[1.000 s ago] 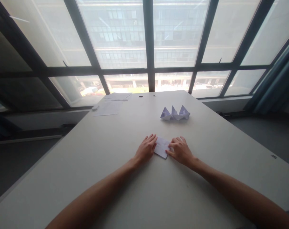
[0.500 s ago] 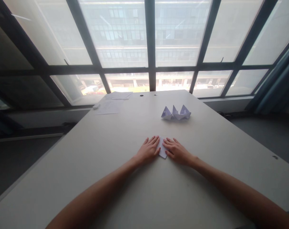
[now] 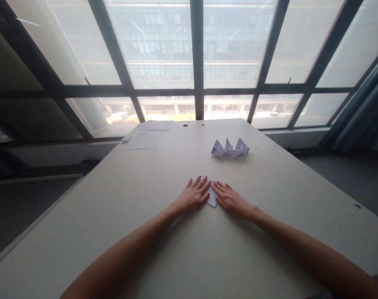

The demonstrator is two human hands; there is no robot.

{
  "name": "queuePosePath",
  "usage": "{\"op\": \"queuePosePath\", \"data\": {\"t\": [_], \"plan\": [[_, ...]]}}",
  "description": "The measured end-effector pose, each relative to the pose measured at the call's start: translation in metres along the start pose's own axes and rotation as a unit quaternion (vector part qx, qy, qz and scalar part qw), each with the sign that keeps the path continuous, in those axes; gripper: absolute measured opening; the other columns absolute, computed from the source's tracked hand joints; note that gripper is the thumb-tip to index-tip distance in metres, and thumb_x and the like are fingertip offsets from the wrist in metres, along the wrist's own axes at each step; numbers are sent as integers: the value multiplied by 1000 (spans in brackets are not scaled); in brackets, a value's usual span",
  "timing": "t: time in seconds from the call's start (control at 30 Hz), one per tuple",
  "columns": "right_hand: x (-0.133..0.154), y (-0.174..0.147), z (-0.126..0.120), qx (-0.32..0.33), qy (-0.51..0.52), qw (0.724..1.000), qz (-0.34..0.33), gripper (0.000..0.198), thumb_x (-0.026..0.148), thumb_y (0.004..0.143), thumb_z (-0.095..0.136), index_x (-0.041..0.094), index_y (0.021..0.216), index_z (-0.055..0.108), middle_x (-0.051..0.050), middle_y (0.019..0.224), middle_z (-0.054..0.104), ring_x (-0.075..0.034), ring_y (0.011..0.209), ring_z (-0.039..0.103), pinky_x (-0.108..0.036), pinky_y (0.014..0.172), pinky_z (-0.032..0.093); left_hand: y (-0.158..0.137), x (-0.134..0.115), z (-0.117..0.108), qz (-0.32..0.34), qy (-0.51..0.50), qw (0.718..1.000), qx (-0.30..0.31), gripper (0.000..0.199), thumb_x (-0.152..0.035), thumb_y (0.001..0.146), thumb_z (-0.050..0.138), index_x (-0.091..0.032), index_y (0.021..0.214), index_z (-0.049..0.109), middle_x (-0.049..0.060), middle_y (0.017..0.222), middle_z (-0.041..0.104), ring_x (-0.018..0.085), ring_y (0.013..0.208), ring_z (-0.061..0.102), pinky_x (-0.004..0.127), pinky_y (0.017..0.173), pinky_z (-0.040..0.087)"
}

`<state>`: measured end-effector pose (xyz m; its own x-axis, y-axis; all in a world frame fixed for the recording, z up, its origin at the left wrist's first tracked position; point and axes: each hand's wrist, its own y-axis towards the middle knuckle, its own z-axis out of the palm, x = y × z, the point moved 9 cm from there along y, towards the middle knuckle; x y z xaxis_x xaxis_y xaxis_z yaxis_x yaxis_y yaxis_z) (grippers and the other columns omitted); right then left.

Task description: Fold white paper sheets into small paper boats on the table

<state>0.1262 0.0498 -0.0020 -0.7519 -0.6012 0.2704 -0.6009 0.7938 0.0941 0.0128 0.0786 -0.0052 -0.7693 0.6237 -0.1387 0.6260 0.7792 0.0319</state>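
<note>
A small folded piece of white paper (image 3: 212,200) lies flat on the white table (image 3: 164,249), between my two hands. My left hand (image 3: 193,195) rests flat with fingers spread, its fingertips and thumb over the paper's left part. From the other side, my right hand (image 3: 231,199) lies palm down with its fingers stretched out, touching the paper's right edge. Both hands hide much of the paper's upper part. Beyond them stand white folded-paper boats (image 3: 230,148), close together in a row.
Loose sheets of paper (image 3: 142,139) lie at the far left of the table, with a small white object (image 3: 126,139) beside them. A cable hole (image 3: 185,125) is near the far edge. Large windows (image 3: 164,45) rise behind, and a blue curtain (image 3: 347,108) hangs at right.
My left hand has spread its fingers and shifted slightly over the paper, covering more of it. My right hand has moved very little. The paper boats stay where they were.
</note>
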Motion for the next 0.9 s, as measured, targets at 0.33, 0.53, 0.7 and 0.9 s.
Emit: {"op": "queuePosePath", "data": {"t": [0.33,0.53,0.7,0.9], "plan": [[-49,-2,-11,-43,-45,991,118,56,35,101,21,8,149,33,-16,157,25,-26,147,18,-53,118,11,0,1,-1,3,-1,1000,-10,59,-54,100,24,-31,154,19,3,161,16,28,148,10,52,117,9],[-20,1,-16,-62,21,997,34,57,35,101,27,11,152,26,-12,158,25,-19,147,18,-43,119,16,-2,-2,-8,-5,-14,1000,-23,70,-67,93,30,-32,153,22,3,161,18,29,148,12,51,118,9],[-6,2,-2,-10,18,1000,16,66,43,98,37,14,154,20,-12,158,22,-22,147,16,-48,119,11,-4,-3,-9,-2,-19,1000,-24,77,-72,90,30,-29,154,21,5,161,18,29,148,12,49,118,9],[-29,2,-6,-37,13,995,88,59,31,97,36,10,151,29,-13,157,27,-23,147,19,-48,119,12,-2,-1,-6,-6,-18,1000,-24,81,-72,90,30,-25,155,19,6,160,20,28,148,12,48,118,8]]}}
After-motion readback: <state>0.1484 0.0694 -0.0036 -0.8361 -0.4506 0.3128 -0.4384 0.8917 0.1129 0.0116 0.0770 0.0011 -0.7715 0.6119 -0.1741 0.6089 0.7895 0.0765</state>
